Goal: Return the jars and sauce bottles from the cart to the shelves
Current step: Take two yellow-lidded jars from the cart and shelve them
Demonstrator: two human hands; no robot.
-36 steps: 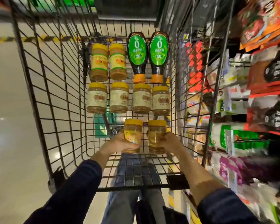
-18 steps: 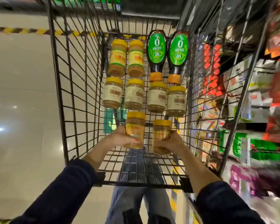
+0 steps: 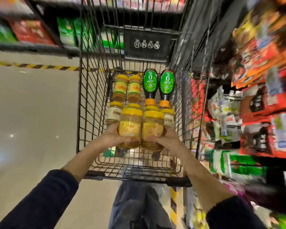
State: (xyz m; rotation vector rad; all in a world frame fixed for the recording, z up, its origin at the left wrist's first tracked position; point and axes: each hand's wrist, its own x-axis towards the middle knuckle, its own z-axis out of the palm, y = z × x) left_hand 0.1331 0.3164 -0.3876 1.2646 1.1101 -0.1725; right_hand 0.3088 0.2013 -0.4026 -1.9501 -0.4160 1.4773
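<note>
Ten items are in the wire cart (image 3: 89, 113): eight yellow-lidded jars and two sauce bottles (image 3: 150, 83). The left hand (image 3: 111, 138) grips the left jar (image 3: 130, 128) and the right hand (image 3: 166, 139) grips the right jar (image 3: 153, 129). Both jars are amber and touch over the cart's near end. Beyond lie four white-labelled jars (image 3: 114, 113), two yellow-labelled jars (image 3: 120, 88) and the dark, green-labelled, orange-capped bottles.

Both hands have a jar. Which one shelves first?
Right, likely. The right hand grips the right jar on the cart side next to the shelves; the left hand and the left jar sit farther from them.
</note>
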